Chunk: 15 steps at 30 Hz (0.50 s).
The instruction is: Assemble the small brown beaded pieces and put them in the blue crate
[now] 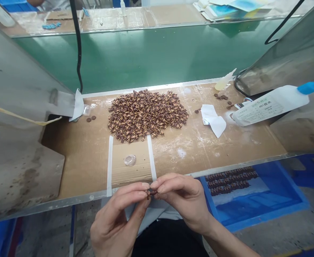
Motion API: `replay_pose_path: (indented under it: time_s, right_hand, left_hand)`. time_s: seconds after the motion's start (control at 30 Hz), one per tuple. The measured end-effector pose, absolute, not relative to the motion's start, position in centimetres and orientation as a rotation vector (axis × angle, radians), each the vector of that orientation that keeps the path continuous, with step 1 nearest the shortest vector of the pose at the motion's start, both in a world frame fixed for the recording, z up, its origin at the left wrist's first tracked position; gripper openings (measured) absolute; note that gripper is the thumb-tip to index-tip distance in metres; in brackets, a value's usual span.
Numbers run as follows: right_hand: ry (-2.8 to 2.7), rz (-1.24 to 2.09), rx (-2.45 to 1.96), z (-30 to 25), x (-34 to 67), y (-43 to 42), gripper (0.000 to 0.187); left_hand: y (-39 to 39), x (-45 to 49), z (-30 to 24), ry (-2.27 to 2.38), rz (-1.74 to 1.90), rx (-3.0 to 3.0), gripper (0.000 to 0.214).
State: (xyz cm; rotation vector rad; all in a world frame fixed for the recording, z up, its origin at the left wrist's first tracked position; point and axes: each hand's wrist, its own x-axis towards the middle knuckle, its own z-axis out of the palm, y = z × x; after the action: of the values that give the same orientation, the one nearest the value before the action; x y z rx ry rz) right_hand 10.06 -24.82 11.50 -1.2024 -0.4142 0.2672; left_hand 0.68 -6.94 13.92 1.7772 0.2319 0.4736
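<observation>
the left hand [113,220] and the right hand [184,202] meet at lower centre of the frame, just behind the metal front edge of the cardboard-covered bench [78,160]. together they pinch one small dark brown beaded piece [152,193], which sits in the narrow gap between the two sets of fingertips. the thumb and forefinger of each hand seem pressed together on it, and neither hand is clearly nearer. the fingers hide much of the piece. its long axis appears to run sideways across the frame, from hand to hand, but it is too small to be sure.

just beyond the hands, a clear round disc [130,160] lies on a cardboard strip [131,175] held by two bands of white tape. a large heap of brown beaded pieces [146,115] covers the bench's middle. at right lie a crumpled white paper [212,120] and a white glue bottle [267,108] labelled 401. rows of brown pieces [230,180] lie in a blue plastic tray [263,220] at lower right.
</observation>
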Motion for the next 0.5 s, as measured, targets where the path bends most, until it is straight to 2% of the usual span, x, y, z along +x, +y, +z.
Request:
replay_pose_path:
  time_s: [0.33,0.4,0.5]
  right_hand:
    - [-0.434,0.253,-1.197,11.6,10.2,-25.3,0.031]
    - [-0.428,0.251,-1.200,11.8,10.3,-25.5,0.026]
    - [-0.435,0.227,-1.216,11.8,10.3,-25.7,0.009]
  left_hand:
    - [-7.3,0.7,13.9,0.242,0.472,1.781,0.036]
    - [-7.4,0.5,13.7,0.298,0.440,1.767,0.029]
    - [-7.6,0.1,12.7,0.447,0.348,1.750,0.017]
